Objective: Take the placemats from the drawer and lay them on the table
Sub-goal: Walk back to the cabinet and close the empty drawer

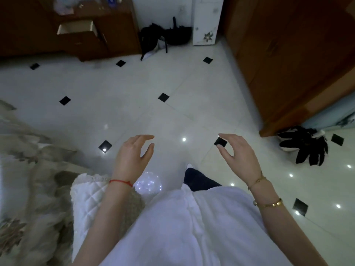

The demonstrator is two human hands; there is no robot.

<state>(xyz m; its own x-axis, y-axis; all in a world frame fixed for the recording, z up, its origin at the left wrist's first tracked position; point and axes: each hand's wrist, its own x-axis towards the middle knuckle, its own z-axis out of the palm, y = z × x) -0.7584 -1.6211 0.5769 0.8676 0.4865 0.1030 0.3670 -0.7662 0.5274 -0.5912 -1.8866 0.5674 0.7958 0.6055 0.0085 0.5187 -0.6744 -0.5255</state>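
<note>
Both hands hang in the air above the floor with nothing in them. The left hand [134,152] has its fingers loosely bent, thumb apart from the forefinger, so its grip is open; a red string circles that wrist. The right hand [238,150] mirrors it, fingers relaxed and thumb spread, its grip open as well, with gold bracelets on the wrist. The two hands are well apart, palms turned toward each other.

Below them lies a pale tiled floor [172,112] with small black diamond insets. Far ahead at upper left stands a dark wooden cabinet [115,35], and its drawer [77,29] is pulled out, showing a light interior; what it holds cannot be made out, and no placemats can be seen. Black items [165,37] lie on the floor beside the cabinet. A wooden wardrobe [288,54] fills the right. A white quilted cloth [86,198] lies at lower left.
</note>
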